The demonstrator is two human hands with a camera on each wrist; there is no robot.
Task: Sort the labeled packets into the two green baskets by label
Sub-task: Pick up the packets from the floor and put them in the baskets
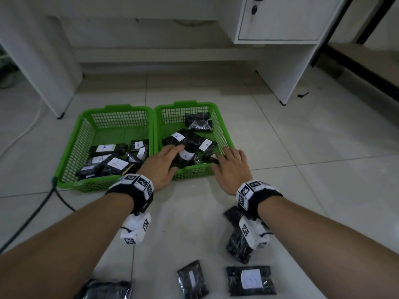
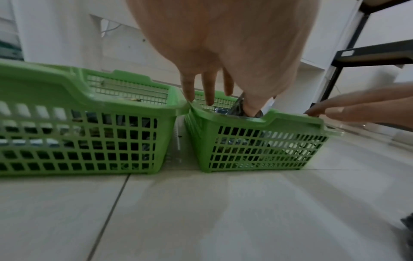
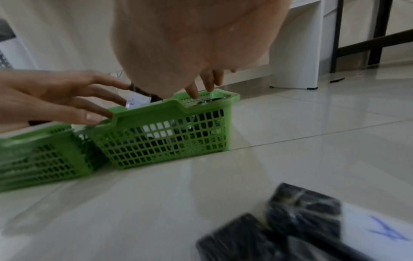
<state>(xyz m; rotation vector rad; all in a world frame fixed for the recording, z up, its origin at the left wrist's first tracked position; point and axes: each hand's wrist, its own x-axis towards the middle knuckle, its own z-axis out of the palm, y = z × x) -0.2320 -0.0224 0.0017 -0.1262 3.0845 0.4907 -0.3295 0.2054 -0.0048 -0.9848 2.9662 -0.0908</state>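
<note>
Loose packets (image 1: 251, 280) lie nearest; both hands (image 1: 163, 164) (image 1: 232, 167) (fingers straight) reach over the B-packet basket (image 1: 224, 130), A-packets fill the other (image 1: 73, 145).

The head camera is looking steeply down at two green plastic mesh baskets (image 1: 121, 145) on the floor. Both wrist cameras are sitting low, close, facing their near walls, sharing the right-hand green basket (image 2: 257, 144).

Both baskets, the left basket (image 1: 71, 147) and the right basket (image 1: 224, 134), are bright green with a grid-mesh pattern in their walls. The packets (image 1: 192, 156) are glossy black with white labels (letters in blue ink). The wrist bands (image 1: 257, 190) are black and white, with square checkered markers. The floor (image 1: 302, 147) is pale grey tile with darker seams.
</note>
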